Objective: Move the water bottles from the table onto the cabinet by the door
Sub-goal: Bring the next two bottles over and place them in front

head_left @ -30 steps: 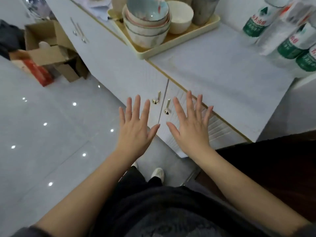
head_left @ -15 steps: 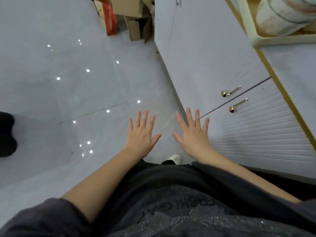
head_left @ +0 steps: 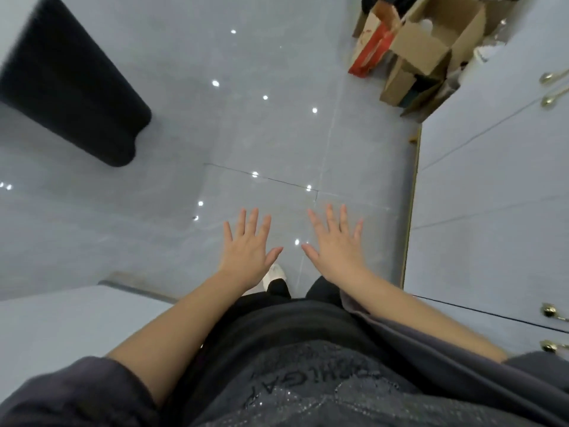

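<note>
My left hand [head_left: 248, 248] and my right hand [head_left: 334, 245] are held out flat over the grey tiled floor, fingers spread, palms down, holding nothing. The white cabinet [head_left: 492, 186] with gold handles runs along the right edge of the view, only its door fronts showing. Its top is out of view, and no water bottles are visible.
Open cardboard boxes [head_left: 421, 47] and a red box stand on the floor at the far end of the cabinet. A dark rounded object [head_left: 70, 87] lies at upper left. A pale flat surface [head_left: 61, 322] sits at lower left. My white shoe [head_left: 275, 272] shows below my hands.
The view has swung left, away from the cabinet top with its bottles and tray of bowls, toward the floor. Both hands stay flat and empty throughout.
</note>
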`<move>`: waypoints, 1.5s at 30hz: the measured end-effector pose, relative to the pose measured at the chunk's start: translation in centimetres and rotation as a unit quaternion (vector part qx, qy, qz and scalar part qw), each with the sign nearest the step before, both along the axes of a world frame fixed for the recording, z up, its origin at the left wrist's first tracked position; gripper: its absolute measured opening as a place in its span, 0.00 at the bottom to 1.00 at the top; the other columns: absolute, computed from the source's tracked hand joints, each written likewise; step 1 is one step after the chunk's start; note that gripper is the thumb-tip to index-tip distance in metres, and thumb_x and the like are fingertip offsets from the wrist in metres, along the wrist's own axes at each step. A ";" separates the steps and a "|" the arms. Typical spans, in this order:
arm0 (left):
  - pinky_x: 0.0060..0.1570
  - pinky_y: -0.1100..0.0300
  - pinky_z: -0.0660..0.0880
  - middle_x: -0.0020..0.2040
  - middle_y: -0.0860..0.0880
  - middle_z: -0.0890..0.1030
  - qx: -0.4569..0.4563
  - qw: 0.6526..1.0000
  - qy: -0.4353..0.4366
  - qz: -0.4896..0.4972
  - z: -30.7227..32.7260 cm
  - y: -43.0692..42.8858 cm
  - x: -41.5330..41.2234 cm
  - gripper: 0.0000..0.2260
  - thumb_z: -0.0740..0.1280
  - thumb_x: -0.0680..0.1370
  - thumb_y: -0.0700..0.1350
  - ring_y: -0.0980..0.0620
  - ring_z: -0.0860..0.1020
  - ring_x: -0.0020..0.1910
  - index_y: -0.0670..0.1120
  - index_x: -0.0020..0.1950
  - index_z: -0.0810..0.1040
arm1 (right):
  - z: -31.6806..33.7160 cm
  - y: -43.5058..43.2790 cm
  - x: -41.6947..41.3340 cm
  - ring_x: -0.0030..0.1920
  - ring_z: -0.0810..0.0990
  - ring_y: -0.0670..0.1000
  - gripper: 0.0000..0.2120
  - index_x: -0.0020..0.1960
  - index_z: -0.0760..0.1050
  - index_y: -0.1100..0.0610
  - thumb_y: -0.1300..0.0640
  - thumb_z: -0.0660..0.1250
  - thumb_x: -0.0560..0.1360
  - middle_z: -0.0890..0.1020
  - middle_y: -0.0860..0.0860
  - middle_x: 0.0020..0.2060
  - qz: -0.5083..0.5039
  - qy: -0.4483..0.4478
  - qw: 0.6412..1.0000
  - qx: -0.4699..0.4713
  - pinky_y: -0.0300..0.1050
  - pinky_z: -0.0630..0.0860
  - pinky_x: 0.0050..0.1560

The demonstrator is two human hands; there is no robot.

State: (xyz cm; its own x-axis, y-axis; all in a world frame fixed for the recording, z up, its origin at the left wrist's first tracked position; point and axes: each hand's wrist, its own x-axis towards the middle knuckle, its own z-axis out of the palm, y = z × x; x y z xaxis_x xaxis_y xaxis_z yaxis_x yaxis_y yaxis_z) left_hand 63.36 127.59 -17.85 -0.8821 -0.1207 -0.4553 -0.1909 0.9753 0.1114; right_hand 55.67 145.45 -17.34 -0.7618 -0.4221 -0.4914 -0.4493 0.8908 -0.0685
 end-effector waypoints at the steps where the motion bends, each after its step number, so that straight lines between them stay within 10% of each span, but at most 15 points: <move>1: 0.74 0.39 0.44 0.80 0.44 0.45 0.002 1.000 -0.001 0.027 -0.1 -0.9 0.4 0.32 0.48 0.81 0.63 0.41 0.42 0.78 0.48 0.80 0.45 | -0.1 -1.3 -0.4 0.78 0.37 0.62 0.35 0.80 0.39 0.47 0.36 0.50 0.81 0.41 0.56 0.80 0.020 0.000 1.000 0.000 0.70 0.42 0.74; 35: 0.74 0.36 0.44 0.80 0.43 0.46 0.003 0.794 0.041 0.606 -0.6 -30.0 2.1 0.33 0.51 0.81 0.62 0.42 0.42 0.78 0.48 0.80 0.46 | -0.9 -48.0 -9.5 0.79 0.38 0.62 0.35 0.80 0.40 0.44 0.36 0.53 0.80 0.42 0.54 0.80 0.529 -0.031 0.848 -0.027 0.71 0.44 0.74; 45: 0.73 0.35 0.45 0.80 0.43 0.46 0.000 0.810 -0.004 0.587 -2.0 -47.5 9.3 0.33 0.50 0.81 0.62 0.41 0.43 0.78 0.48 0.80 0.45 | -2.4 -65.3 -2.3 0.78 0.38 0.63 0.35 0.80 0.39 0.44 0.35 0.51 0.80 0.41 0.55 0.80 0.553 -0.027 0.832 -0.012 0.71 0.43 0.74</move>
